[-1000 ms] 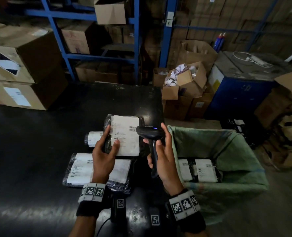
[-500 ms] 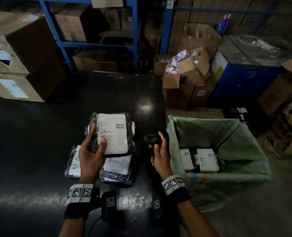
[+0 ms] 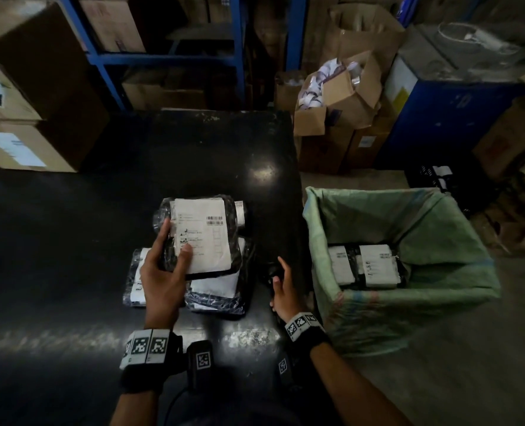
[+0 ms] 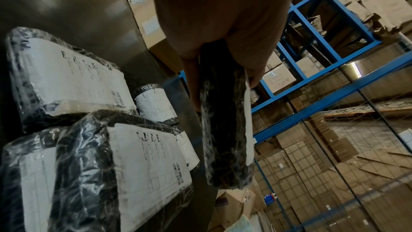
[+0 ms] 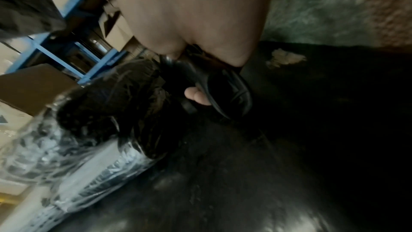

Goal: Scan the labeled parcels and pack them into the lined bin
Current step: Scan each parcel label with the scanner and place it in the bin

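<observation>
My left hand (image 3: 176,238) grips a black plastic-wrapped parcel (image 3: 205,232) with a white barcode label, thumb on the label, lifted above several similar parcels (image 3: 212,290) piled on the black table (image 3: 70,241). In the left wrist view the held parcel (image 4: 225,138) shows edge-on over the pile (image 4: 147,165). My right hand (image 3: 281,281) holds the black scanner (image 3: 268,272) low at the table's right edge; in the right wrist view my fingers curl round the scanner (image 5: 223,94). The green-lined bin (image 3: 439,290) stands right of the table with labeled parcels (image 3: 374,265) inside.
Large cardboard boxes (image 3: 24,103) sit on the table's far left. Blue shelving (image 3: 162,56) with cartons stands behind. Open boxes (image 3: 341,96) and a blue cabinet (image 3: 454,112) lie beyond the bin. A black crate (image 3: 439,176) is behind the bin.
My right hand has lowered the scanner from beside the held parcel's label down to the table's right edge. My left hand still holds the same parcel, now a little lower over the pile.
</observation>
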